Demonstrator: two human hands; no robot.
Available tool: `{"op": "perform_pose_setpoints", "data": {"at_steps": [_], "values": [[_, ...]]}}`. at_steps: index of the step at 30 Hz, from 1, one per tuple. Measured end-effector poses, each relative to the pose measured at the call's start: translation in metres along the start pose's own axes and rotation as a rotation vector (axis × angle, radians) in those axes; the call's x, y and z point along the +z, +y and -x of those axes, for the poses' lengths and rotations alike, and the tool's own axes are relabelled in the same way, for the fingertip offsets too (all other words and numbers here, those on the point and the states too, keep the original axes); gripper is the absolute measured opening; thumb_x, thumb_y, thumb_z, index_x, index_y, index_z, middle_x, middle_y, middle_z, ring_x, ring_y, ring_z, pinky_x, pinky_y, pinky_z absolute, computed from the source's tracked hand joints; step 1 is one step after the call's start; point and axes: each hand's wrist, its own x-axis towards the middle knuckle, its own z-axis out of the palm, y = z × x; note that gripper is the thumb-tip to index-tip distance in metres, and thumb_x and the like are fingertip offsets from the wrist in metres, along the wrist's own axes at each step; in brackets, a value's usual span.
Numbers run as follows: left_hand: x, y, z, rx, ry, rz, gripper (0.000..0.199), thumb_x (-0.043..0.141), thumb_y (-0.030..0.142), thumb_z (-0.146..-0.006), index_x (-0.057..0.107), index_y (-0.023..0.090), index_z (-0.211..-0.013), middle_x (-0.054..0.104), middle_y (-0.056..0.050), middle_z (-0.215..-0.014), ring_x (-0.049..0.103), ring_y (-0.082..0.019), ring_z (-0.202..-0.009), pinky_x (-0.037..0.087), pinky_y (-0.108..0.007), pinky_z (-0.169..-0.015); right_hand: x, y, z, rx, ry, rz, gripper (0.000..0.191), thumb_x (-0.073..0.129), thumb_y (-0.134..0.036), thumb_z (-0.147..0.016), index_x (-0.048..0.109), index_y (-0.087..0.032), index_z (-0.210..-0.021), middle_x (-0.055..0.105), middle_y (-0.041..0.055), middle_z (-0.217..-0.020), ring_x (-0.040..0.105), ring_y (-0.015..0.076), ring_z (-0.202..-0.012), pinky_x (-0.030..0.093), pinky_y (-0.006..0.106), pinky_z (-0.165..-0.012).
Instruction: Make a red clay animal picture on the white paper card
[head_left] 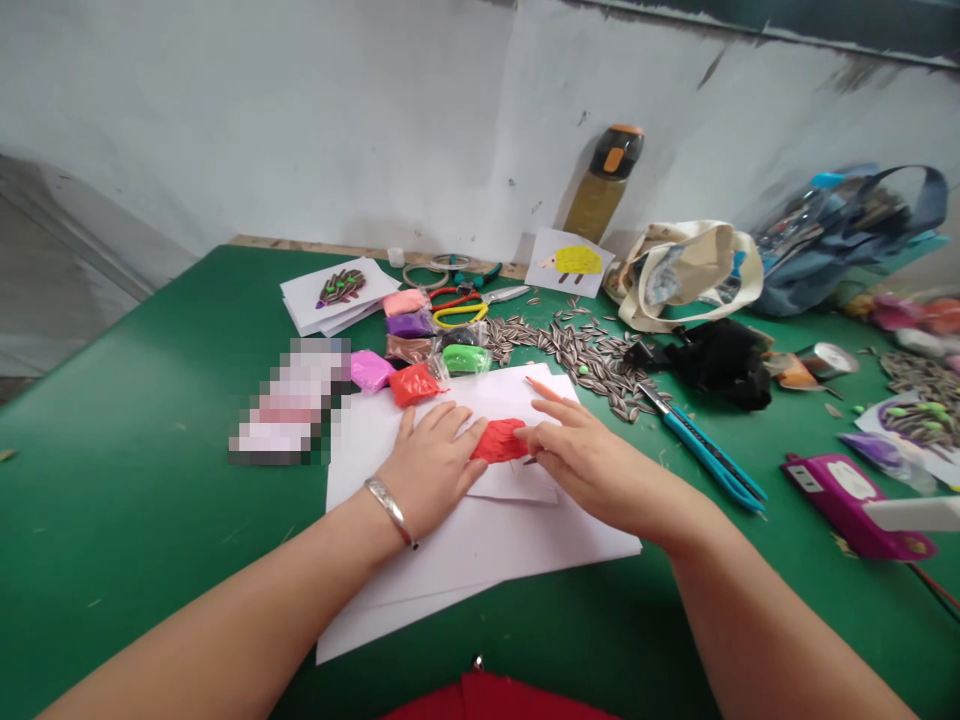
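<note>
A flattened patch of red modelling clay point(499, 440) lies on a small white paper point(517, 490), which rests on larger white sheets point(435, 560). My left hand point(431, 465), with a silver bangle at the wrist, lies flat on the paper, fingers stretched and touching the clay's left side. My right hand point(581, 450) reaches in from the other side, its index fingertip on the clay's right edge and the other fingers loosely bent. An orange pencil-like stick point(543, 388) shows just beyond the right hand; its other end is hidden, and I cannot tell whether the hand touches it.
Several clay packets, including a red one point(415, 384), sit beyond the paper near yellow-handled scissors point(461, 315) and scattered sunflower seeds point(577, 350). A blue cutter point(705, 455) and a magenta device point(847, 500) lie right. A blurred-out phone-like object point(289, 405) lies left.
</note>
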Motion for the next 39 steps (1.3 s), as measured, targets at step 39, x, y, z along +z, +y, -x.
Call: {"op": "perform_pose_setpoints", "data": {"at_steps": [39], "values": [[0.0, 0.0, -0.001, 0.014, 0.033, 0.004, 0.036, 0.045, 0.037, -0.095, 0.052, 0.02, -0.126, 0.053, -0.013, -0.13, 0.045, -0.029, -0.117, 0.034, -0.051, -0.096, 0.023, -0.006, -0.01, 0.002, -0.016, 0.085, 0.027, 0.035, -0.007, -0.091, 0.056, -0.018, -0.105, 0.063, 0.0092, -0.118, 0.038, 0.0277, -0.132, 0.026, 0.057, -0.111]]}}
